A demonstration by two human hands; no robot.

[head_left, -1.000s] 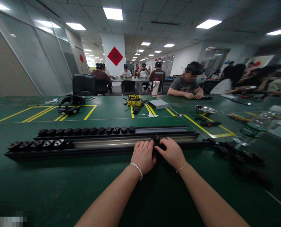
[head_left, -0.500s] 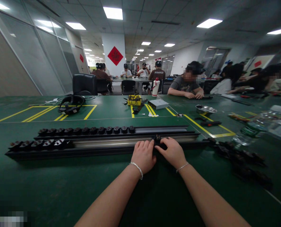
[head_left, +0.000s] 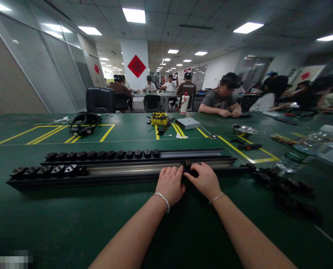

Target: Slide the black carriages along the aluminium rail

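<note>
Black modules (head_left: 44, 171): five pronged at left on front rail (head_left: 124, 170), twelve on back rail (head_left: 191, 153); left hand (head_left: 170, 184) curled at front rail, grip can't tell; one module (head_left: 187, 164) there, right hand (head_left: 204, 181) pinching it.

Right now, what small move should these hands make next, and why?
Perhaps ease the black piece left along the near rail: the left hand and right hand meet around it, similar pieces line the rail's left end, and a bare metal stretch separates them.
</note>
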